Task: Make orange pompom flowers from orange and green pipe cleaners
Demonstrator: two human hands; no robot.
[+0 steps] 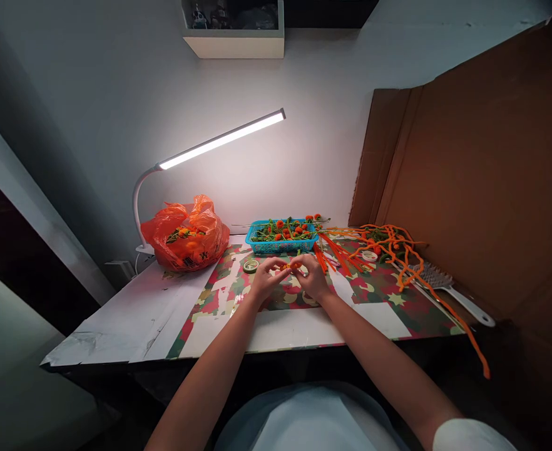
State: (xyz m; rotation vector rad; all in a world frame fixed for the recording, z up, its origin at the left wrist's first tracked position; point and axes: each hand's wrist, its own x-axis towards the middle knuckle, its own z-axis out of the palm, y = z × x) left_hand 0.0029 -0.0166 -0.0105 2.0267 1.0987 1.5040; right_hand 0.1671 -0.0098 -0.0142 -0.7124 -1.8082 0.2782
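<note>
- The counter [116,319] carries a blue basket [283,247] beyond both hands.
- The person's left hand [267,280] is curled, fingertips nearly together, pinching a small orange piece [295,265].
- The right hand [312,277] is likewise curled, pinching it opposite.
- The piece lies between them, seemingly sideways; its pointing direction cannot be told.

Orange piece [295,265]: partly hidden by fingers [308,263], shape too small to be told. Shelf [241,47]: cropped by top edge.
</note>
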